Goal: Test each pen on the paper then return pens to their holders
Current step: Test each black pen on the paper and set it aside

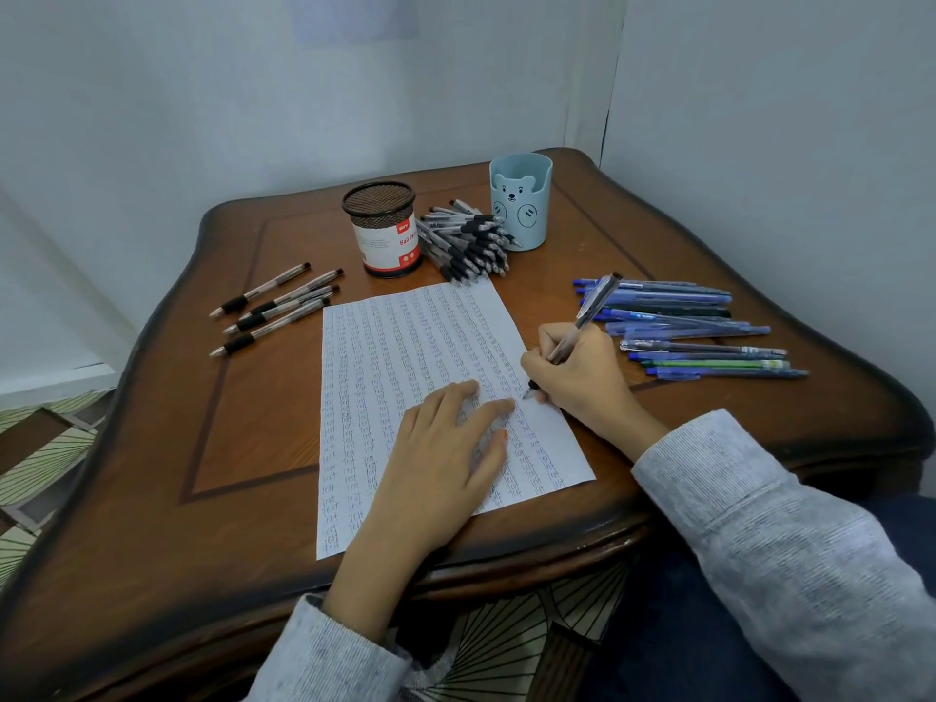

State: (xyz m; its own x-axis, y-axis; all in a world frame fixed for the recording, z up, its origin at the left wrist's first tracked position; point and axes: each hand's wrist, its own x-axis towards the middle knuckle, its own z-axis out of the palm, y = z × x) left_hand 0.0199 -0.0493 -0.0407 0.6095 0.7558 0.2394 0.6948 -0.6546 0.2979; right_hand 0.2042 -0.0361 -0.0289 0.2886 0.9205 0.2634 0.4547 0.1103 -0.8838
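Note:
A white sheet of paper [395,357] covered in rows of small writing lies on the wooden table [167,499]. My left hand [445,448] rests flat on the sheet with straight fingers. My right hand [572,372] grips a blue pen [592,311] with its tip on the paper's right side. A black mesh holder [382,230] and a light blue bear holder [520,200] stand at the back. Several black pens [466,245] are piled between them. Several more black pens [276,306] lie at the left. Several blue pens [694,326] lie at the right.
Pale walls close in behind and to the right of the table. A patterned floor [40,448] shows at the left and below the table's curved front edge. Both forearms wear grey sleeves.

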